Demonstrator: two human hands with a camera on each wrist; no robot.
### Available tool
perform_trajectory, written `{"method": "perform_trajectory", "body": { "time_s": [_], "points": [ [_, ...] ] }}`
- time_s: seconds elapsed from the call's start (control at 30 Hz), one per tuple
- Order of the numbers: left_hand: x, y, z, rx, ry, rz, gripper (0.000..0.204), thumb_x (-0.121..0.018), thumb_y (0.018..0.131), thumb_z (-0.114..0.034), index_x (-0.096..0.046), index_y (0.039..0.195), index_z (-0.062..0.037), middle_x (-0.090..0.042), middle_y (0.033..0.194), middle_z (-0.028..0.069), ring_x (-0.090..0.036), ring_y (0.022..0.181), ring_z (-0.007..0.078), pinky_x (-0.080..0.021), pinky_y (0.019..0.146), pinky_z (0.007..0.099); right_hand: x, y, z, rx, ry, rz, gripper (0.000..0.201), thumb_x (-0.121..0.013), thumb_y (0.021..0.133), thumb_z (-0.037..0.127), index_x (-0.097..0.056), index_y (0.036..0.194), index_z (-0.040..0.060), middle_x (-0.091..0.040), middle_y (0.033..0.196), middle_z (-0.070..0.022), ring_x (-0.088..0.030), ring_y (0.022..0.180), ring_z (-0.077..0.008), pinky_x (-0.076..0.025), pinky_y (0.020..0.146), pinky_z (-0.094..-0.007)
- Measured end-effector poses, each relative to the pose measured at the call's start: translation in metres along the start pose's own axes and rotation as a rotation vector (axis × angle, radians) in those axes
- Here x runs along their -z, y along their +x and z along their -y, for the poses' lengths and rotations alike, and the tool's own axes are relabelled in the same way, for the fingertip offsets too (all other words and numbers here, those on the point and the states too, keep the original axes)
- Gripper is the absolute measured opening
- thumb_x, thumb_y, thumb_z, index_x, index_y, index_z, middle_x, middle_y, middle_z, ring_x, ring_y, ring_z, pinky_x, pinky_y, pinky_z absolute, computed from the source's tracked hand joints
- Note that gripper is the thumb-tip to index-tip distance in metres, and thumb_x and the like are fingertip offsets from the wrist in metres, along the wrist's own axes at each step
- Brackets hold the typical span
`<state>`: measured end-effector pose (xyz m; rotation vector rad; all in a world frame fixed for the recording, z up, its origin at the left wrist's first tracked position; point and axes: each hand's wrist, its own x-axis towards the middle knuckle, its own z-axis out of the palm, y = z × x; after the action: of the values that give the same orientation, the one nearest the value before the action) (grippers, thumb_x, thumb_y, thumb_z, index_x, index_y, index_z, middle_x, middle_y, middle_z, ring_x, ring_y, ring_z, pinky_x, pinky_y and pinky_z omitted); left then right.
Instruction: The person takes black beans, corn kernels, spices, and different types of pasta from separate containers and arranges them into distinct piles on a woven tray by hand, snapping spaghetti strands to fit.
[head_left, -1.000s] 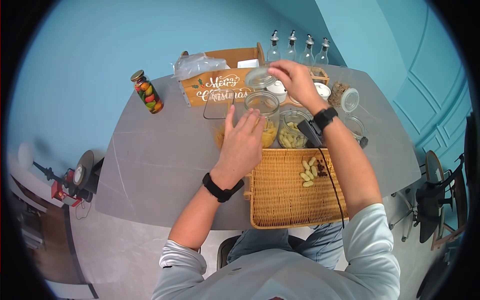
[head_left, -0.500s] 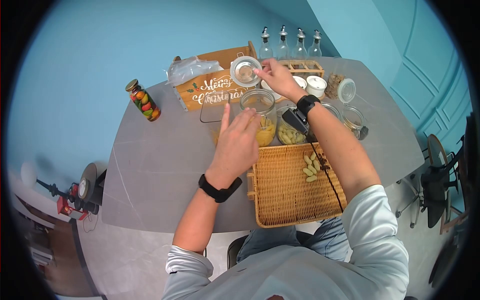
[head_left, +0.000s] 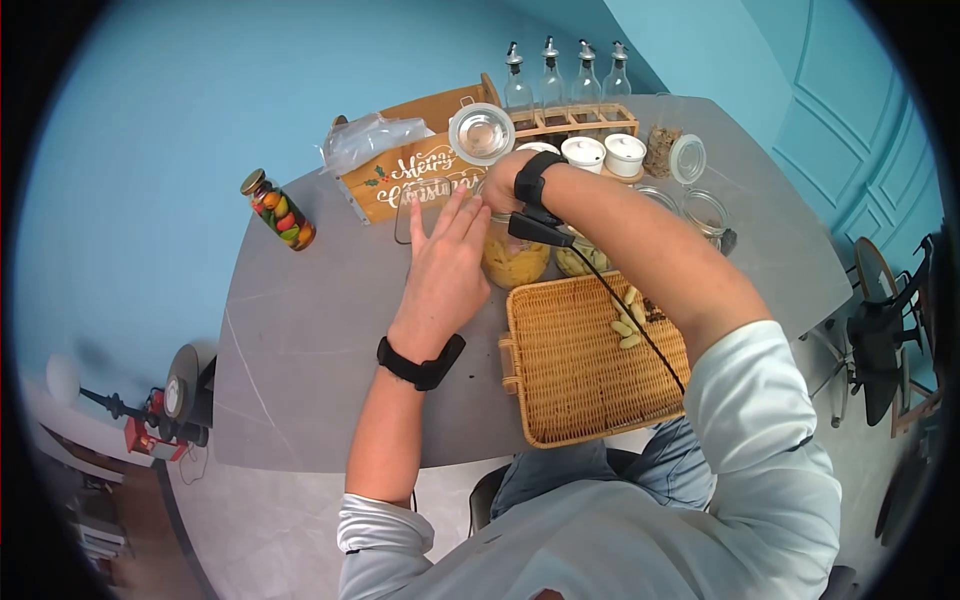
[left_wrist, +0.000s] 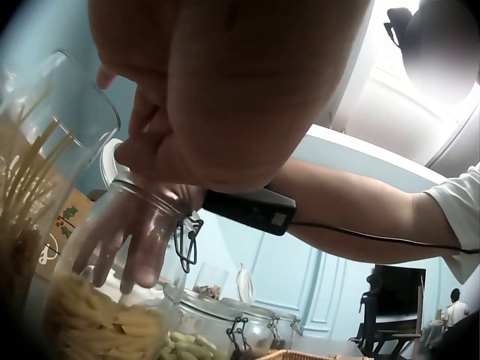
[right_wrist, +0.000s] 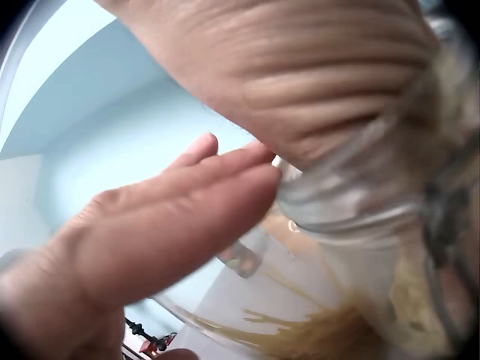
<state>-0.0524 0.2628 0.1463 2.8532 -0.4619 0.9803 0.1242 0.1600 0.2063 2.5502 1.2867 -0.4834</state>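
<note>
My right hand (head_left: 503, 184) reaches down through the mouth of a clip-top glass jar (head_left: 517, 264) of penne pasta. In the left wrist view its fingers (left_wrist: 145, 259) point downward inside the glass, just above the penne (left_wrist: 105, 324). The jar's round glass lid (head_left: 482, 134) stands flipped back behind the rim. My left hand (head_left: 446, 262) has its fingers extended, with the tips beside the jar's neck. To its left is a tall clear container (left_wrist: 75, 127) with long thin pasta sticks (left_wrist: 31, 154).
A wicker basket (head_left: 560, 400) with several peanuts (head_left: 627, 328) lies in front of the jars. A peanut jar (head_left: 578, 263) stands to the right. Behind are a wooden crate (head_left: 385, 170), lidded white pots (head_left: 625, 154) and glass bottles (head_left: 552, 85). A pickle jar (head_left: 280, 212) stands left.
My right hand has let go of the lid, now swung back fully, and gone down into the penne jar. The left hand stays beside the jar.
</note>
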Motion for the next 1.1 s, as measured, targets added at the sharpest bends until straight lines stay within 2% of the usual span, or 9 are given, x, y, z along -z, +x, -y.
{"method": "perform_trajectory", "body": {
  "time_s": [0.57, 0.6, 0.7, 0.73, 0.8, 0.83, 0.9, 1.07, 1.1],
  "points": [
    [-0.004, -0.002, -0.001, 0.02, -0.023, -0.004, 0.065, -0.054, 0.073, 0.014, -0.061, 0.136, 0.0013, -0.061, 0.144, 0.013, -0.044, 0.147, 0.0309, -0.015, 0.124, 0.0682, 0.003, -0.006, 0.01, -0.105, 0.028, 0.041, 0.064, -0.09, 0.073, 0.052, -0.074, 0.114, 0.006, -0.077, 0.099, -0.0118, -0.072, 0.089, -0.0279, -0.056, 0.078, -0.0391],
    [-0.005, -0.002, -0.001, 0.02, -0.02, -0.007, 0.066, -0.053, 0.073, 0.015, -0.06, 0.137, 0.0009, -0.061, 0.144, 0.0125, -0.044, 0.147, 0.0309, -0.015, 0.124, 0.0682, -0.007, 0.009, 0.002, -0.071, -0.062, 0.012, 0.063, -0.088, 0.076, 0.05, -0.073, 0.117, 0.0053, -0.077, 0.103, -0.0137, -0.072, 0.092, -0.0314, -0.055, 0.081, -0.0423],
    [-0.005, -0.003, -0.001, 0.018, -0.008, -0.004, 0.067, -0.053, 0.072, 0.014, -0.06, 0.137, 0.0006, -0.06, 0.145, 0.0119, -0.044, 0.148, 0.0305, -0.015, 0.124, 0.0681, -0.026, 0.037, -0.017, 0.001, -0.008, -0.031, 0.056, -0.082, 0.083, 0.046, -0.073, 0.119, 0.0044, -0.077, 0.104, -0.0153, -0.072, 0.095, -0.0334, -0.055, 0.085, -0.0445],
    [-0.004, -0.004, -0.001, 0.02, -0.003, 0.008, 0.067, -0.053, 0.072, 0.014, -0.06, 0.138, 0.0006, -0.06, 0.146, 0.0116, -0.044, 0.148, 0.0303, -0.015, 0.124, 0.068, -0.023, 0.033, -0.017, 0.001, -0.008, -0.035, 0.056, -0.082, 0.083, 0.046, -0.073, 0.119, 0.0044, -0.077, 0.104, -0.0153, -0.072, 0.095, -0.0334, -0.055, 0.085, -0.0445],
    [-0.003, -0.003, 0.0, 0.021, 0.002, 0.012, 0.068, -0.053, 0.072, 0.014, -0.06, 0.138, 0.0006, -0.06, 0.146, 0.0116, -0.043, 0.148, 0.0301, -0.015, 0.124, 0.068, -0.02, 0.026, -0.015, 0.121, 0.047, -0.064, 0.041, -0.073, 0.092, 0.036, -0.073, 0.117, 0.0032, -0.077, 0.106, -0.0176, -0.073, 0.098, -0.0357, -0.055, 0.087, -0.0461],
    [-0.003, -0.004, 0.0, 0.023, 0.003, 0.018, 0.068, -0.053, 0.072, 0.014, -0.06, 0.138, 0.0006, -0.059, 0.147, 0.0116, -0.043, 0.149, 0.03, -0.015, 0.124, 0.0681, -0.021, 0.024, -0.014, 0.122, 0.05, -0.061, 0.041, -0.073, 0.092, 0.036, -0.073, 0.117, 0.0032, -0.077, 0.106, -0.0176, -0.073, 0.098, -0.0357, -0.055, 0.087, -0.0461],
    [-0.004, -0.004, 0.0, 0.017, -0.003, 0.019, 0.069, -0.053, 0.072, 0.015, -0.06, 0.139, 0.0006, -0.059, 0.147, 0.0116, -0.043, 0.149, 0.0299, -0.015, 0.124, 0.068, -0.024, 0.019, -0.013, 0.157, -0.024, -0.185, 0.033, -0.06, 0.098, 0.026, -0.075, 0.115, 0.0029, -0.076, 0.112, -0.0195, -0.073, 0.104, -0.0361, -0.057, 0.086, -0.0463],
    [-0.004, -0.004, -0.004, 0.013, -0.006, 0.021, 0.07, -0.051, 0.071, 0.015, -0.06, 0.139, -0.0001, -0.059, 0.147, 0.0113, -0.043, 0.149, 0.0296, -0.016, 0.124, 0.0674, -0.021, -0.005, -0.005, 0.175, -0.038, -0.231, 0.031, -0.06, 0.098, 0.024, -0.076, 0.112, 0.0022, -0.076, 0.11, -0.0204, -0.073, 0.104, -0.037, -0.057, 0.087, -0.0474],
    [-0.004, -0.004, -0.004, 0.013, 0.004, 0.019, 0.07, -0.051, 0.071, 0.015, -0.06, 0.139, -0.0003, -0.059, 0.147, 0.0111, -0.042, 0.149, 0.0295, -0.016, 0.124, 0.0671, -0.022, -0.008, -0.004, 0.18, -0.07, -0.335, 0.026, -0.064, 0.094, 0.023, -0.076, 0.103, 0.0021, -0.076, 0.101, -0.0207, -0.073, 0.096, -0.0382, -0.058, 0.083, -0.0476]
  ]
}}
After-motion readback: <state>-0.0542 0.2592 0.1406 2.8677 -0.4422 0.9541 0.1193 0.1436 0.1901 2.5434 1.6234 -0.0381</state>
